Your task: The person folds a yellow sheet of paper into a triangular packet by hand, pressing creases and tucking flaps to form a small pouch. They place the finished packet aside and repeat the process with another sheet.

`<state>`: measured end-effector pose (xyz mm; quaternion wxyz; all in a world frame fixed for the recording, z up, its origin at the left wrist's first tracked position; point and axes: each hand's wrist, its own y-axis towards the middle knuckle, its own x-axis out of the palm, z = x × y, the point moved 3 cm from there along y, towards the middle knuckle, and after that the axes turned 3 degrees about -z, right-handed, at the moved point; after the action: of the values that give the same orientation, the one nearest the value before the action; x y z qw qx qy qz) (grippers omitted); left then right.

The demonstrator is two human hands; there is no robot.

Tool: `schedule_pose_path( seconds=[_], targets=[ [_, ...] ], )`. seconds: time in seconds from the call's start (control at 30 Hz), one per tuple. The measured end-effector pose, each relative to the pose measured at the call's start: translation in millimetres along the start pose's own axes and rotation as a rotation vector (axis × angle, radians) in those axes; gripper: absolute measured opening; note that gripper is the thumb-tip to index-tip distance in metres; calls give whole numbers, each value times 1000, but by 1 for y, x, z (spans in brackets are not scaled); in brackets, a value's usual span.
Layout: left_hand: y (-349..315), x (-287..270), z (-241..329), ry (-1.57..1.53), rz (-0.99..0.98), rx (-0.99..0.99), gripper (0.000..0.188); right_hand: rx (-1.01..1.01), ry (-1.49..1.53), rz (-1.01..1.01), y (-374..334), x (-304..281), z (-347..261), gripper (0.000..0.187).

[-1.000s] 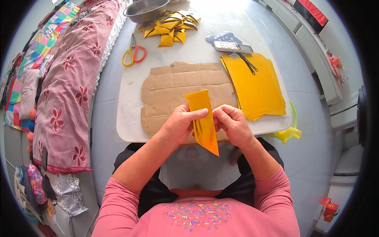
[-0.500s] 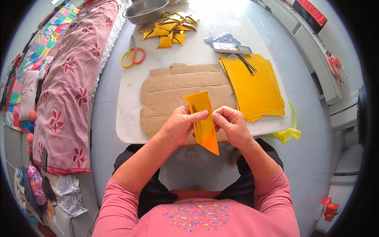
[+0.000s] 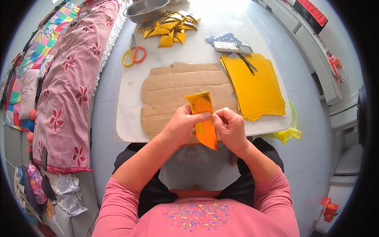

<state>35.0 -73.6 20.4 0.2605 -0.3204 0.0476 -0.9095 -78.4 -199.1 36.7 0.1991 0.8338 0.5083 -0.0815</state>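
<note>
A folded piece of shiny gold paper [image 3: 206,132] is held upright above the near edge of the table. My left hand [image 3: 184,123] grips its left side, thumb across the front and fingers behind. On the right edge my right hand [image 3: 230,128] pinches the paper between thumb and curled forefinger. Under and beyond the hands lies a flat piece of brown cardboard [image 3: 181,83]. A stack of flat gold sheets [image 3: 256,87] sits to the right of it.
Folded gold paper pieces [image 3: 171,27] are heaped at the far left beside a metal bowl [image 3: 147,11]. Scissors [image 3: 134,53] with red and yellow handles lie nearer. A white remote control [image 3: 233,47] rests beyond the gold sheets. A green basket [image 3: 293,118] stands beside the table's right edge.
My right fingers have curled more tightly at the paper's right edge. The paper's lower tip has shifted slightly up and left. Both hands still hold it.
</note>
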Motion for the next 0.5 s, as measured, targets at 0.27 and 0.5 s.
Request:
schedule_pose_path(
  seconds=[0.27,0.5],
  targets=[
    [-5,6,9,-137,-78,-59,26,338,618,-235,6,-6,2,25],
    [-4,7,7,-133,-87,-71,26,297,574,-267,7,-7,1,21]
  ],
)
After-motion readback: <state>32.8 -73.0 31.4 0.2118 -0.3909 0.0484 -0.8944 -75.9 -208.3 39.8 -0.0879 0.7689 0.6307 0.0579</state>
